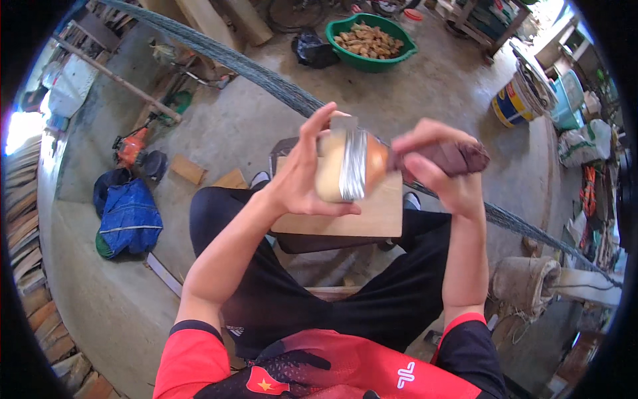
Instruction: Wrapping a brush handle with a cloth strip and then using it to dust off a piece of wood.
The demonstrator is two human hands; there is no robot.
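Observation:
My left hand point(302, 174) holds up a pale wooden block point(330, 171) with a shiny metal blade or band point(353, 163) across its middle. Beside it, my right hand point(442, 174) grips a dark maroon cloth point(454, 157) whose end presses against the block's right side. Both hands are raised above a wooden board point(372, 216) that lies on a small dark stool point(312, 243) between my knees.
A green basin point(367, 61) of brown wood pieces stands on the concrete floor ahead. A thick grey rope point(266, 76) runs diagonally across. A blue bag point(129, 216) and an orange power tool point(131, 147) lie left. Buckets point(508, 105) and sacks stand right.

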